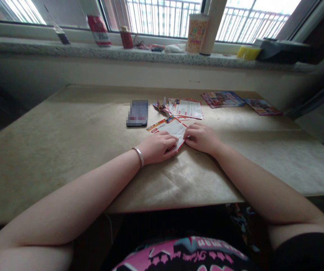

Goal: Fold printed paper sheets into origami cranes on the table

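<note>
A printed paper sheet (pixel 172 129), white with red and orange edges, lies on the brown paper-covered table (pixel 66 143). My left hand (pixel 158 147), with a silver bracelet on its wrist, rests on the sheet's near left corner, fingers curled and pressing down. My right hand (pixel 202 137) sits at the sheet's right edge, fingers bent and pinching the paper. Both hands touch the same sheet.
A dark phone (pixel 137 113) lies left of the sheet. More printed leaflets (pixel 186 108) and a folded paper shape (pixel 161 107) lie behind it; two flyers (pixel 222 99) lie far right. The windowsill holds a paper cup (pixel 196 33), a red can (pixel 126 37) and a red-white pack (pixel 99 31).
</note>
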A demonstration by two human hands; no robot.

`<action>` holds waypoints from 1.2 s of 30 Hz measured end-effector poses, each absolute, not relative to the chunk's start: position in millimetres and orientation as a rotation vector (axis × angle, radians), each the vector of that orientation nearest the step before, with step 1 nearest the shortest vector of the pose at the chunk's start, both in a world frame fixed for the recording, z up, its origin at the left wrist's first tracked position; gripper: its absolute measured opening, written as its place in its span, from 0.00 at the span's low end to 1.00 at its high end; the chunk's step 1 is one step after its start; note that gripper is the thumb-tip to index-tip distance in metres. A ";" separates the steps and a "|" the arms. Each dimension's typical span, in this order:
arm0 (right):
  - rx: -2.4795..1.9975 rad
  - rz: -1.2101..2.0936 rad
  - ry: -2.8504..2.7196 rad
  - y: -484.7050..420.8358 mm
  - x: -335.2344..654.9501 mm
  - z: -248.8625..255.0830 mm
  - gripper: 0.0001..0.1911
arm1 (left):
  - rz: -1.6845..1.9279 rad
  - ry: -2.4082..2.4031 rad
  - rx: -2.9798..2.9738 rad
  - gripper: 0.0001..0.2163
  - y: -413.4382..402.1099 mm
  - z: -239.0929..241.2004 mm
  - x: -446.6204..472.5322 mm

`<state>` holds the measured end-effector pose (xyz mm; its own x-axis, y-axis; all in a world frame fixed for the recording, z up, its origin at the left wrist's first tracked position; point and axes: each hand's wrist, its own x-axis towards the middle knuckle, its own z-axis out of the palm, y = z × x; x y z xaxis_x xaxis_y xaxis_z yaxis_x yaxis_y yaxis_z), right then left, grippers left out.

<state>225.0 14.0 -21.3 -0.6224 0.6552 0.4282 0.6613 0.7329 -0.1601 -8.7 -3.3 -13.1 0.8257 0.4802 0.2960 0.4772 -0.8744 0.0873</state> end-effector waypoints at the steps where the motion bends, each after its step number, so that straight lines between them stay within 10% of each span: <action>1: -0.975 0.011 -2.456 14.3 226.2 -20.4 0.03 | 0.488 0.772 2.997 0.13 -3.0 -13.6 -8.9; 36: -1.240 0.651 -1.851 16.9 218.6 -24.4 0.08 | 0.529 0.956 2.946 0.14 -7.2 -14.3 -6.0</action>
